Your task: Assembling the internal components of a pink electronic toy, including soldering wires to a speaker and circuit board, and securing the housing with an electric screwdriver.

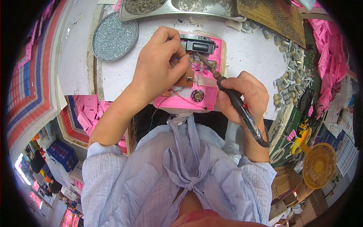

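Note:
My right hand (247, 96) grips a soldering iron (236, 96) with a black handle and a cable running back along my forearm. Its tip meets thin coloured wires inside a pink plastic housing (166, 103). Over the housing's left side, my left hand (162, 60) is closed in a pinch on what looks like a thin wire, its end mostly hidden by the fingers. Inside the housing lie a black rectangular part (200, 47) at the far side, a brown circuit board (185, 80) partly under my left hand, and a small round speaker (197, 95) near me.
A round tray (135, 45) of small screws stands at the far left. Along the far edge is a metal tray (170, 11) of small parts. Small motors (289, 81) and pink plastic pieces (329, 60) are heaped to the right. Lower right stands a yellow fan (319, 165).

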Motion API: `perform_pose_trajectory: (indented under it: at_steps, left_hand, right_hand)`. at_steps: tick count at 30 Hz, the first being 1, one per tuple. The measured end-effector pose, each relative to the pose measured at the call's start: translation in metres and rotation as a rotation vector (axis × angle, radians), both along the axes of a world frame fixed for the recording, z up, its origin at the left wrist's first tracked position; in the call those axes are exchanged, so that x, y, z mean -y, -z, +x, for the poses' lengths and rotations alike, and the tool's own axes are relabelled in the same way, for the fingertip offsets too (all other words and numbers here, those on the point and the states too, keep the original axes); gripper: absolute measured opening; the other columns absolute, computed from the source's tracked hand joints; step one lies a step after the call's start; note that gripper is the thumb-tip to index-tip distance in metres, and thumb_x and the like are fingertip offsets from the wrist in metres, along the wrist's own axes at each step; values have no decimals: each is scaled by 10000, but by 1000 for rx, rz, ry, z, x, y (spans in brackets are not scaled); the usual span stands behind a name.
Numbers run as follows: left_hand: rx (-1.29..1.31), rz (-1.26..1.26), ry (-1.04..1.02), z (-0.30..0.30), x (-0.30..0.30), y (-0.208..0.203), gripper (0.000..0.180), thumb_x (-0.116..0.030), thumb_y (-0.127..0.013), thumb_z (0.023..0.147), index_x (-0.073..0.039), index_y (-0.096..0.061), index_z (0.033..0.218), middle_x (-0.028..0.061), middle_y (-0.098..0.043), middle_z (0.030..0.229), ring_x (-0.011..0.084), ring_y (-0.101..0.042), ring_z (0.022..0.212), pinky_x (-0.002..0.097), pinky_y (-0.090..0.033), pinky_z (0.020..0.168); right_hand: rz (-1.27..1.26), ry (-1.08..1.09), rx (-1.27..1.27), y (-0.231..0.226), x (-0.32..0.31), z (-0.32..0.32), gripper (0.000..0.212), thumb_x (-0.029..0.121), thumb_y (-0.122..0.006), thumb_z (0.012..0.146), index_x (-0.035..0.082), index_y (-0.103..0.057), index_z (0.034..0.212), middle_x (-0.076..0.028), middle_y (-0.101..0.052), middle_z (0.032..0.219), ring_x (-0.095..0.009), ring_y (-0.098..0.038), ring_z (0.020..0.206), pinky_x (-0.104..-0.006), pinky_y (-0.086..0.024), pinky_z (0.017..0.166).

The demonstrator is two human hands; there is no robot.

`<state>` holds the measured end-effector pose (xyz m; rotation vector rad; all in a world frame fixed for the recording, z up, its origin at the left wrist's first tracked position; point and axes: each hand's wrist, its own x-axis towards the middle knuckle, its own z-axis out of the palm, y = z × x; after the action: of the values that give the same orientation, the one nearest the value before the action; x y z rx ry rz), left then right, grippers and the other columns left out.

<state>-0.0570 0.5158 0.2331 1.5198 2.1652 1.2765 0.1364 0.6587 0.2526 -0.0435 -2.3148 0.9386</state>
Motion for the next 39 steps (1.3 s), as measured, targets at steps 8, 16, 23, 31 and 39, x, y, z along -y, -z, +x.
perform_pose_trajectory:
  at_steps: [8, 16, 23, 31, 39]
  left_hand:
    - [-37, 4, -3, -1, 0, 1, 146, -58, -763, 749, -3, -634, 789, 124, -573, 972, 296, -618, 844, 379, -522, 724]
    - [-26, 39, -42, 3, -2, 4, 137, -55, -770, 739, -16, -649, 788, 112, -584, 965, 280, -624, 848, 370, -526, 721]
    - [-45, 51, -67, 4, -3, 9, 142, -62, -775, 738, -25, -645, 782, 99, -587, 977, 268, -627, 836, 363, -531, 707]
    - [-50, 59, -73, 5, -4, 9, 143, -60, -768, 737, -29, -634, 774, 96, -590, 988, 259, -635, 817, 356, -539, 672]
    - [-136, 94, -62, 6, -5, 10, 153, 22, -755, 742, 9, -626, 822, 104, -583, 990, 200, -608, 763, 296, -524, 650]
  right_hand:
    - [-16, -8, 0, 0, -1, 2, 246, 37, -761, 777, -6, -640, 988, -108, -665, 717, -174, -529, 527, -293, -387, 469]
    - [-16, -10, 18, -1, -2, 0, 266, 14, -760, 742, 9, -652, 985, -93, -654, 707, -177, -534, 523, -300, -402, 473]
    - [-6, 13, 47, 0, 0, -8, 249, 5, -757, 744, 23, -665, 975, -70, -617, 675, -175, -533, 518, -302, -412, 477]
    - [-6, 3, 81, -4, -2, -9, 289, -3, -766, 711, 45, -671, 979, -65, -657, 718, -215, -580, 540, -318, -465, 505]
    - [-5, 0, 53, -2, -2, -9, 267, 16, -766, 736, 38, -667, 983, -67, -654, 716, -200, -557, 527, -308, -442, 494]
